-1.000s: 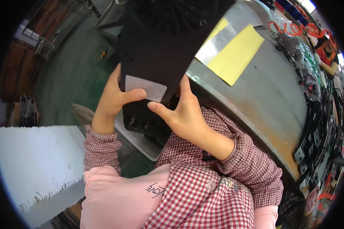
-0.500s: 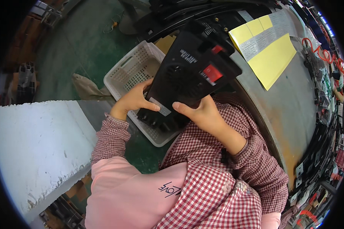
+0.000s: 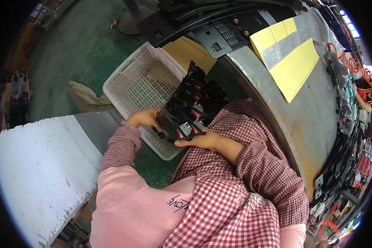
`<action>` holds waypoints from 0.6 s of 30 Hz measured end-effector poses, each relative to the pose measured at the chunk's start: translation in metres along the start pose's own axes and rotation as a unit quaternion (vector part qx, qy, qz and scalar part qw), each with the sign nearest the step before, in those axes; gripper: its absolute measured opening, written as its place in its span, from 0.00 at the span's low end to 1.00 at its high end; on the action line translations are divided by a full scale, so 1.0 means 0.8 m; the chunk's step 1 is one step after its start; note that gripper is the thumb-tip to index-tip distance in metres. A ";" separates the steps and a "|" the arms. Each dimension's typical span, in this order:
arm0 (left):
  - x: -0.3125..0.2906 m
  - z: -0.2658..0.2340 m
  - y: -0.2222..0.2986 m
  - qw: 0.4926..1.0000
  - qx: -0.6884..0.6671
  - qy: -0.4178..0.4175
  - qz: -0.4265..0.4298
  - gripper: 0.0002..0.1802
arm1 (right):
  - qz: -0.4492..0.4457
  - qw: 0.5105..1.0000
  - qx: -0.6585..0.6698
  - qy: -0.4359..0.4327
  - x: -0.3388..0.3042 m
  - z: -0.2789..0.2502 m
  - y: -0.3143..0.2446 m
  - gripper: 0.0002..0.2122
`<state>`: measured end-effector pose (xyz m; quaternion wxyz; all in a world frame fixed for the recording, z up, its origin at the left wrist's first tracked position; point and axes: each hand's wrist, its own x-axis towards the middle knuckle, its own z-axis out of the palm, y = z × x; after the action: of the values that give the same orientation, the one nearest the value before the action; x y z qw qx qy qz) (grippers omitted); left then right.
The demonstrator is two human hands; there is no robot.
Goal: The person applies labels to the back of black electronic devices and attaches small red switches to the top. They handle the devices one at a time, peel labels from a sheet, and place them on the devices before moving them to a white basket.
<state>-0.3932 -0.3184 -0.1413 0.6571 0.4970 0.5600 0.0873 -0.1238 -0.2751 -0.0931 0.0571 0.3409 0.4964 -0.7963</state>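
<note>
Between my hands, a black plastic housing (image 3: 182, 109) is tilted over the near right side of a white perforated basket (image 3: 128, 89). Its inner side now shows, with red switches and metal terminals on it. At its left edge my left hand (image 3: 146, 119) is closed around the rim, the thumb lying on the near corner. My right hand (image 3: 200, 140) grips the lower right end, with the thumb along the near edge and the other fingers partly hidden. Part of the basket's floor is visible beyond the housing.
Yellow sheets with a printed strip (image 3: 293, 68) lie on the metal table (image 3: 293, 132) at right. Black panels (image 3: 223, 35) overhang its far end. A white slab (image 3: 45, 161) stands at left, near a beige cloth (image 3: 87, 97) and the green floor (image 3: 82, 53).
The housing has been turned over and lowered toward me, from its outer face with the red label to its inner side with the switches. Both hands still hold it.
</note>
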 end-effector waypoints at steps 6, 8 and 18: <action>0.031 0.023 -0.060 0.997 -0.056 -0.044 0.010 0.22 | 0.105 0.989 -0.094 0.039 0.007 -0.017 0.031 0.45; 0.033 0.030 -0.073 0.997 -0.042 -0.057 -0.035 0.27 | 0.114 0.978 -0.171 0.017 0.004 -0.017 0.016 0.48; 0.059 0.088 -0.144 0.994 0.004 -0.024 -0.110 0.40 | 0.081 0.858 -0.500 -0.078 -0.005 -0.030 0.007 0.44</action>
<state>-0.3690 -0.3825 -0.2670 0.6739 0.4372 0.5956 0.0006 -0.1070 -0.2588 -0.1016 0.3229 0.2418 0.7926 -0.4573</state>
